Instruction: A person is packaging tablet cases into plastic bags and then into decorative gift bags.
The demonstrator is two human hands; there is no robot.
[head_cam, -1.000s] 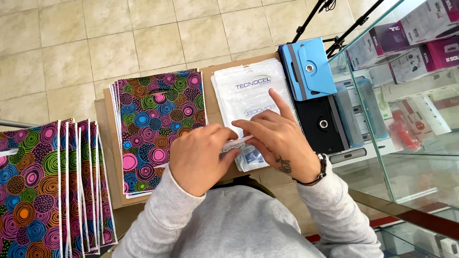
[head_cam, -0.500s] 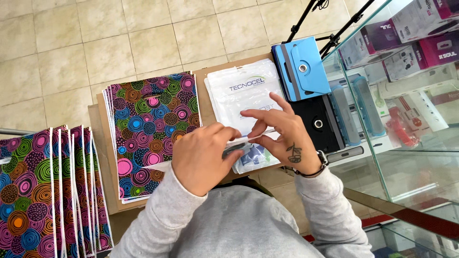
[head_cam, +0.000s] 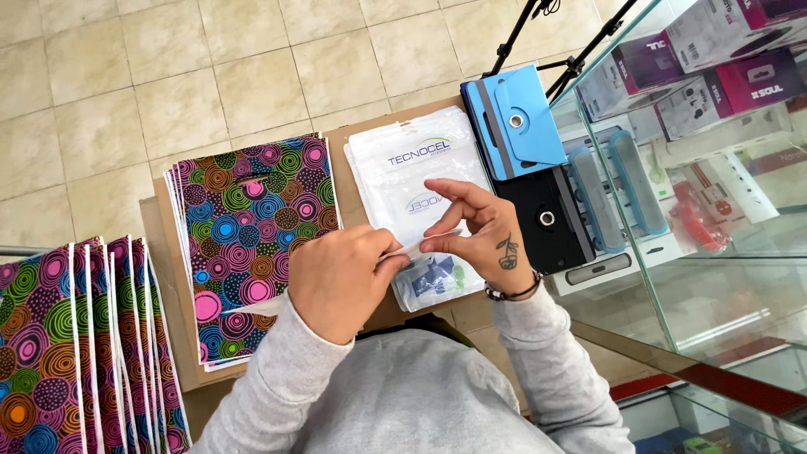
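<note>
We look down over our grey sweatshirt sleeves at a small brown cardboard-topped table standing on a beige tiled floor. Our left hand is curled nearly closed, its thumb and fingertips pinching one end of a thin clear plastic strip. Our right hand, with a small tattoo on its back and a band at the wrist, pinches the other end of that strip between thumb and forefinger, while its remaining fingers stand spread and raised. The strip is stretched between the two hands, just above the near end of a stack of white plastic pouches lying in the middle of the table. Under the hands, a clear pouch with something blue inside lies at the near edge of that stack; we cannot tell whether the strip is part of it.

To the left of the white pouches lies a pile of multicoloured bags patterned with circles, and further left, nearer to us, more of the same patterned bags stand fanned on edge. To the right lie a light-blue tablet case at the far side and a black tablet case just near of it, both beside a glass display cabinet holding boxed goods
</note>
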